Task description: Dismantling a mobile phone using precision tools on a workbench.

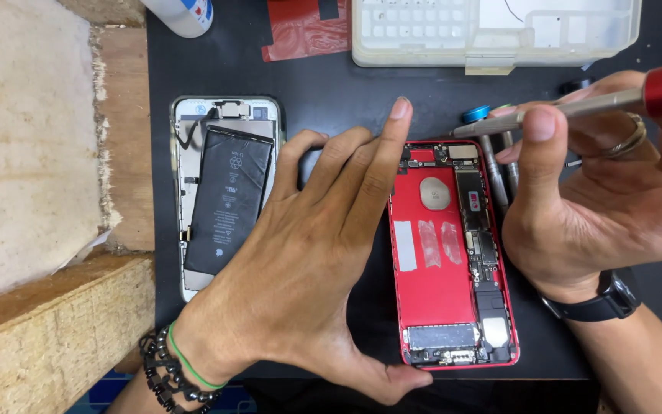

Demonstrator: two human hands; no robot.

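resting flat with fingers spread, the left hand [312,268] lies on the black mat [331,84], its fingertips touching the left edge of an opened red phone shell [434,284]. the right hand [599,192] pinches a silver screwdriver with a red cap [576,103] above the shell's top right corner. to the left lies a second opened phone with a black battery [227,195]. a white parts tray [496,31] sits behind.

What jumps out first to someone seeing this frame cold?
The opened red phone shell at centre right, its battery bay bare, with the left hand spread flat beside it. Just above it, the right hand pinches a red-capped screwdriver. At left lies a second opened phone with its black battery still in.
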